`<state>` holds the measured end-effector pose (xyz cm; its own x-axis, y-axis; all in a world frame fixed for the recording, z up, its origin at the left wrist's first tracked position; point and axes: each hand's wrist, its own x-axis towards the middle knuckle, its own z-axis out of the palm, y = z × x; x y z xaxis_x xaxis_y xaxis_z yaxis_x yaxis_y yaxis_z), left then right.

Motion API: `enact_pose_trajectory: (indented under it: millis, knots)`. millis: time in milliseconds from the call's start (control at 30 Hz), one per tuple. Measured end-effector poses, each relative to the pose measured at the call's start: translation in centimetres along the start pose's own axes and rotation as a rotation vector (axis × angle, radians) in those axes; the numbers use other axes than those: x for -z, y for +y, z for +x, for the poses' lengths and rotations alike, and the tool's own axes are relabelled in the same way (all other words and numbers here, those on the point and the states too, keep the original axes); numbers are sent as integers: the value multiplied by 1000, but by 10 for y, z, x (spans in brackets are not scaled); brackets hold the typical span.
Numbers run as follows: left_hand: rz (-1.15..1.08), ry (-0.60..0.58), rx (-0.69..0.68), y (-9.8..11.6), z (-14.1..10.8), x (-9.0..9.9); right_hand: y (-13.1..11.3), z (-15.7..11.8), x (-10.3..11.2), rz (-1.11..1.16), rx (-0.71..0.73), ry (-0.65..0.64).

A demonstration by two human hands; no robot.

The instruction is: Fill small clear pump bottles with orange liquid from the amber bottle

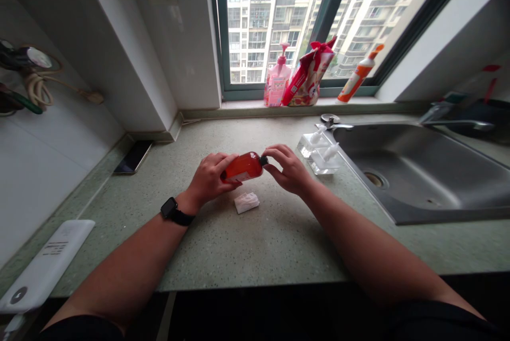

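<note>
Red liquid bottle (243, 167), base hidden by left hand (206, 177)

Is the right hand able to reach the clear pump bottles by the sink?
Probably yes: the right hand is just beside the clear pump bottles, with only countertop between. But it grips the black cap of the red bottle, so it must let go first.

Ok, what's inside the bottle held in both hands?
The bottle shows orange-red liquid; the left hand covers its lower end, so the liquid there cannot be seen.
</note>
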<state>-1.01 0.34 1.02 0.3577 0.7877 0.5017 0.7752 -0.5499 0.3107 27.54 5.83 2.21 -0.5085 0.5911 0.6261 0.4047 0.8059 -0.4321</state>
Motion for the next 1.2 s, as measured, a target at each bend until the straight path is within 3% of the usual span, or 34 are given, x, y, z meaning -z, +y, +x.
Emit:
enact_pose_trajectory:
  millis: [100,200,333,433,600,767,1000,1200]
  knots:
    - [-50,33,-32,2,0,-2,-6,0,1,33,-13,75]
    - [-80,114,-72,2,-1,-1,-4,1,4,116,-63,245]
    - [-55,143,-71,0,-1,3,11,6,16,111,-125,545]
    - [-51,136,-69,-3,-1,3,28,7,27,-10,-148,661]
    - [-37,107,-100,-6,0,0,47,6,36,-209,-224,642]
    - [-43,98,-110,-8,1,-1,53,5,35,-277,-306,557]
    - [-64,81,-92,-7,1,-1,59,4,35,-337,-356,558]
    - [-59,75,-64,-8,1,-2,55,4,37,-360,-253,611]
